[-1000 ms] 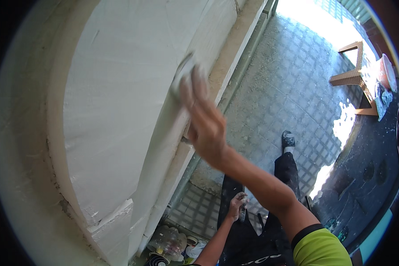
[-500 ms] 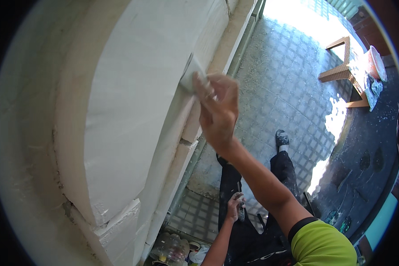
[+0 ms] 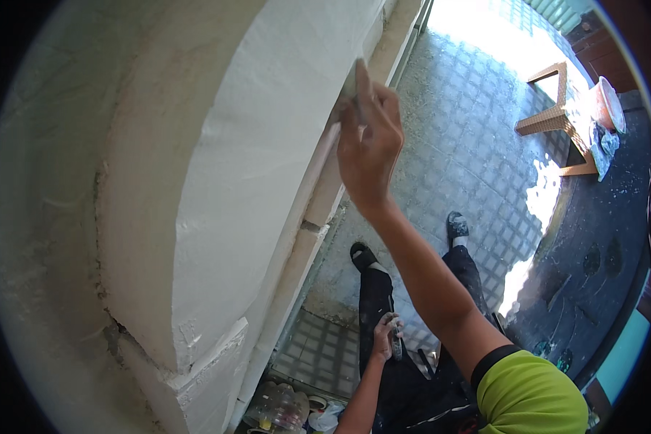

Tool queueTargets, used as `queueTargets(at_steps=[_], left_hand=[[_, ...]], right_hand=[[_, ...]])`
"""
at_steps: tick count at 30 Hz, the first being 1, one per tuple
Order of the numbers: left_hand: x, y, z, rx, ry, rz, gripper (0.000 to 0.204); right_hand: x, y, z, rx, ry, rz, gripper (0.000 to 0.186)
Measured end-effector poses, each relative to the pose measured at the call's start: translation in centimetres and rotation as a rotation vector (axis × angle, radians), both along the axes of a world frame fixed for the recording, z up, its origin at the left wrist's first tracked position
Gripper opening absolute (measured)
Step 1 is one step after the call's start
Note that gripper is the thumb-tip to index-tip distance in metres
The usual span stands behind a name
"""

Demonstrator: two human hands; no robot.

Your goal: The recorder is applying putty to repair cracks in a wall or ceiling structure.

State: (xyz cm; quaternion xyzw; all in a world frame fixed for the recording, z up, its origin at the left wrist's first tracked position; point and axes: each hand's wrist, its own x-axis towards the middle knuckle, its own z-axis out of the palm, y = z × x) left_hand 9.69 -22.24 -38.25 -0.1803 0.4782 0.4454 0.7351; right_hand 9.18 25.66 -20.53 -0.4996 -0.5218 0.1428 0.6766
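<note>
My right hand [image 3: 370,141] is raised against the edge of a smooth white-plastered wall face [image 3: 246,166]. Its fingers are closed on a thin, pale flat scraper [image 3: 349,85], which is blurred and partly hidden by the hand; it touches the plaster along the right-hand edge. Low down, in front of my dark trousers, my left hand [image 3: 385,337] is wrapped around a slim, dark-handled tool [image 3: 397,349] smeared with white. The working end of that tool is hard to make out.
A ledge [image 3: 296,253] runs beside the plastered face. Clear plastic bottles [image 3: 278,407] lie at its foot. On the tiled floor [image 3: 441,130], a tan stool [image 3: 550,119] stands at the far right by a pink bucket [image 3: 609,105]. A dark, spattered sheet [image 3: 593,239] lies to the right.
My right hand has slid up and slightly right along the plaster edge with the scraper. The view has shifted a little, so my left foot now shows. My left hand keeps its hold.
</note>
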Motion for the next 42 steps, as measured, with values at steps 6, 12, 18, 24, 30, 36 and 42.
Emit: queueTargets(at_steps=[6,12,18,24,30,36,42], left_hand=[[-0.1,-0.2,0.2,-0.021,-0.013,0.022,0.022],[-0.4,-0.2,-0.2,-0.015,-0.011,0.012,0.020],[0.4,-0.1,-0.5,-0.019,0.007,0.050,0.021],[0.0,-1.0,-0.3,-0.050,-0.022,0.145,0.023],[0.4,-1.0,-0.6,-0.038,-0.001,0.095,0.023],[1.7,-1.2,-0.1,-0.059,0.022,0.115,0.021],[1.1,-0.9,-0.2,-0.030,0.035,0.041,0.023]], right_hand=[[3.5,4.0,7.1,-0.611,0.169,0.077,0.058],[-1.3,-3.9,0.5,-0.004,0.069,0.030,0.042],[3.8,6.7,1.0,-0.104,0.073,-0.141,0.046],[0.8,-0.3,2.7,-0.496,0.185,0.040,0.053],[0.7,-0.7,3.1,-0.430,0.267,0.181,0.051],[4.9,4.9,1.0,-0.432,0.080,0.012,0.041],[-0.6,-6.6,3.2,-0.369,0.148,0.381,0.062]])
